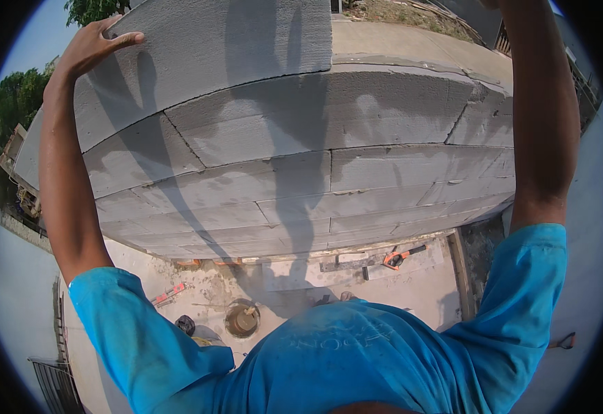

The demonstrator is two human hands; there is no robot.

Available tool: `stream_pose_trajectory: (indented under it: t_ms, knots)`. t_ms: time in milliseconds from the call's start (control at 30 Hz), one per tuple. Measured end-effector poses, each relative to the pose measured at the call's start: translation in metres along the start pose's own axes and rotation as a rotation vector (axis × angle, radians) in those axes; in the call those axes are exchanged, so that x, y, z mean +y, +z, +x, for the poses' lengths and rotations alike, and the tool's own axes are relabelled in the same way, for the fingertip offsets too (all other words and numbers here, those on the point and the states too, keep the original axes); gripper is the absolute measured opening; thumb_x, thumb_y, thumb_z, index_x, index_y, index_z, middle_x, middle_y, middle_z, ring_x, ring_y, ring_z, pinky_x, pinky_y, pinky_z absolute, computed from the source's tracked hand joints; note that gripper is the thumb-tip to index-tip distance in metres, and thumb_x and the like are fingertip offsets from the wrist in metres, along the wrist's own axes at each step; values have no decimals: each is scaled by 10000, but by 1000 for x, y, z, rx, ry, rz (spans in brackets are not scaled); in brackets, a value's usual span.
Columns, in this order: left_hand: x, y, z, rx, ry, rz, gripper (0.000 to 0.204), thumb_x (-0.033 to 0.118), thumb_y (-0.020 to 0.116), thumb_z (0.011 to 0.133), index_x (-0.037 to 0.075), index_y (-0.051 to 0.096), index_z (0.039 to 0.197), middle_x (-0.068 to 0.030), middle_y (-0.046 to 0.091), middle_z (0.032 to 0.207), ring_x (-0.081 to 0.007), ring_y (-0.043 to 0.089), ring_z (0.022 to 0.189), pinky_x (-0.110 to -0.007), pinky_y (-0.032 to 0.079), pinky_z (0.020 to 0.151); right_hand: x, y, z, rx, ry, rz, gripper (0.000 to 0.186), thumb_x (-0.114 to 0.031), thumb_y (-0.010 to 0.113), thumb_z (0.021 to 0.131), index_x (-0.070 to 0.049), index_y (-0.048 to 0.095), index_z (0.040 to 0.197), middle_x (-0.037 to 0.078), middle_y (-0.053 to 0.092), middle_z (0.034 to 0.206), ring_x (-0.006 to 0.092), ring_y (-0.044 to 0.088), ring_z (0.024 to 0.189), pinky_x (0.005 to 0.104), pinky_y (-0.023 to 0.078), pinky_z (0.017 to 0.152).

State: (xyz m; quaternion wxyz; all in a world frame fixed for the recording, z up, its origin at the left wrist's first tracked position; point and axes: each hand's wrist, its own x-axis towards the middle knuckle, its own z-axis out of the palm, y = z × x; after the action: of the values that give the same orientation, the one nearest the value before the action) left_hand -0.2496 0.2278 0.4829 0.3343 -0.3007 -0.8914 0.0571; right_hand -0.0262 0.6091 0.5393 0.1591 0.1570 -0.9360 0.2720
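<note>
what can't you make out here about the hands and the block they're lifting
- Right hand: cut off by the top edge of the head view; only the forearm shows.
- Left hand: its palm lies flat against the grey block, grip hidden.
- Block's far end: beyond the top edge.
- Bucket contents: too small.

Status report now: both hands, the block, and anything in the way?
Left hand flat on upper left corner of grey block. Right hand out of frame above. Block on top course of wall. Nothing seen in the way.
</note>
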Motion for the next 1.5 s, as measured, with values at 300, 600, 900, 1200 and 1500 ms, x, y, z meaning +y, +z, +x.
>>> stream_pose_trajectory:
  t_ms: [300, 600, 900, 1200, 1500]
  knots:
    - [182, 98, -261, 489, 167, -756, 147, 106, 647, 893, -17, 719, 857, -128, 697, 785, -235, 624, 696, -354, 489, 669, 128, 185, -257, 15, 231, 191, 480, -339, 668, 922, 14, 592, 1239, 166, 691, 934, 261, 675, 873, 356, 502, 763]
    - [331, 252, -606, -893, -755, -1339, 333, 124, 666, 889, 103, 651, 1221, -114, 623, 665, -189, 635, 602, -333, 499, 583, 189, 549, -422, -680, 935, 298, 637, -284, 762, 765, -53, 493, 1294, 225, 695, 983, 380, 669, 988, 473, 513, 823]
    - [378, 367, -907, -958, -1980, -1245, 409, 299, 639, 950, 41, 604, 1265, -74, 681, 838, -165, 685, 750, -325, 537, 669, 284, 874, -463, -1080, 924, -216, 431, -392, 639, 816, -127, 564, 1147, 176, 701, 1055, 385, 664, 1028, 506, 506, 872]
    - [341, 610, -1099, -104, -2772, -1209, 1290, 655, 731, 765, -44, -39, 1529, -296, 317, 1478, -412, 550, 1215, -465, 538, 925, 417, 1202, -418, -892, 643, -189, 567, -494, 623, 850, -193, 550, 1325, 165, 681, 1144, 362, 629, 1106, 471, 484, 912]
    - [370, 672, -1099, 846, -2643, -1285, 171, -9, 610, 813, 50, 571, 967, -32, 574, 769, -115, 506, 588, -410, 585, 642, 258, 1206, -398, -928, 648, 391, 746, -572, 668, 863, -51, 469, 1359, 164, 588, 1195, 247, 625, 1050, 370, 497, 899]
